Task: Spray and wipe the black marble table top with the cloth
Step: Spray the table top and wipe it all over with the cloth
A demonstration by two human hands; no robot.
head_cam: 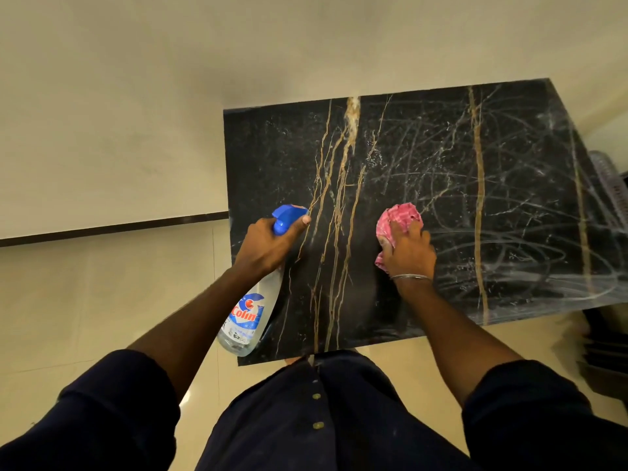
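The black marble table top (424,158) with gold and white veins fills the middle and right of the head view. Its right half carries wet streaks and droplets. My left hand (268,243) grips a clear spray bottle (249,314) with a blue trigger head, held over the table's near left part, nozzle pointing away from me. My right hand (407,253) presses a crumpled pink cloth (397,220) flat on the marble near the table's middle.
A cream wall rises behind the table, with a dark skirting strip (112,227) at the left. Glossy beige floor tiles (85,300) lie to the left and below. A light ribbed object (608,175) and dark items (601,338) sit past the table's right edge.
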